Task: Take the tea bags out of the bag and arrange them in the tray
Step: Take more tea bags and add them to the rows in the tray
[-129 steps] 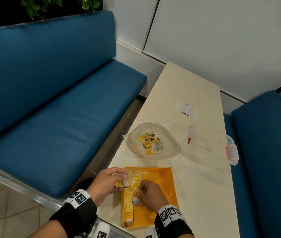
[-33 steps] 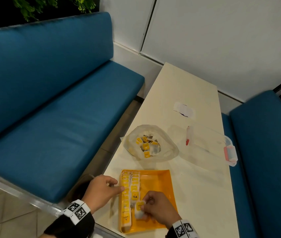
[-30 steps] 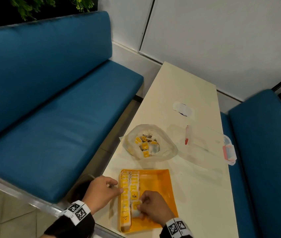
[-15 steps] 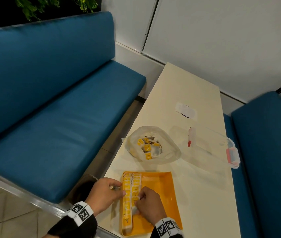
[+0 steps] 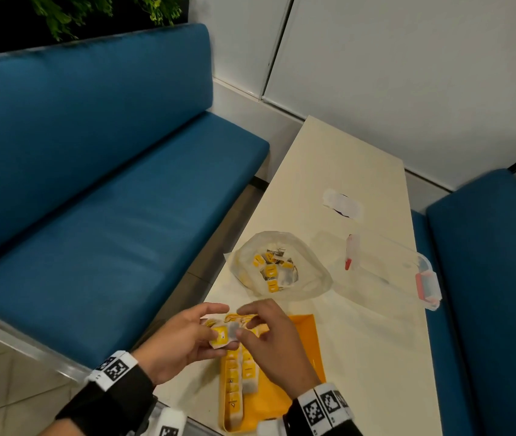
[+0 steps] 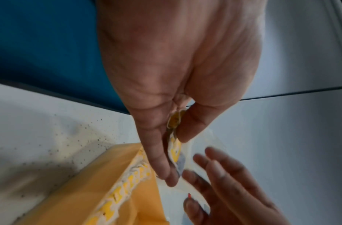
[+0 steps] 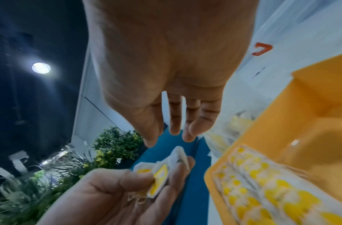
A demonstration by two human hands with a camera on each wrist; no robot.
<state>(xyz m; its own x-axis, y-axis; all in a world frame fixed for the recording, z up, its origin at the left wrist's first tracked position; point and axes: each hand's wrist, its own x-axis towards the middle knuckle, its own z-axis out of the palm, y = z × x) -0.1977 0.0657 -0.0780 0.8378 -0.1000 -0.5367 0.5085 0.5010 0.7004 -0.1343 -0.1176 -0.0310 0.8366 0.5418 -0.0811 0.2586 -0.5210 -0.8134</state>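
Both hands have lifted off the rows in the tray, so the last placement looks finished and another piece is due. The left hand pinches a small stack of tea bags between thumb and fingers. The right hand, fingers spread and holding nothing, hovers just beside that stack. The plastic bag lies beyond both hands on the table.

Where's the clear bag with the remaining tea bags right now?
In the head view the clear bag lies open on the table, just beyond the orange tray and left of the clear plastic box.
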